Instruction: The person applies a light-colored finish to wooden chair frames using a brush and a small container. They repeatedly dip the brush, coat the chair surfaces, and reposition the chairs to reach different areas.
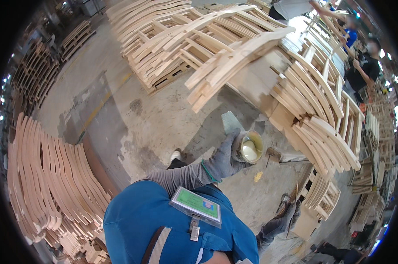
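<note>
My left hand (225,156), in a grey glove, is wrapped round a yellowish cup (240,152) at the middle of the view. White liquid (249,150) lies inside the cup. A flat pale-green piece (230,122) shows just beyond the same hand; whether the hand touches it I cannot tell. At the lower right, my gloved right hand (290,214) is closed beside a small stack of wooden frames (321,193). Something thin and dark shows at its fingers, too small to name.
Stacked curved wooden frames (199,39) stand ahead, with more on a bench (263,72) to the right. Many curved slats (53,176) are stacked at the left. Other people (365,68) are at the far right. Yellow spots mark the concrete floor (159,119).
</note>
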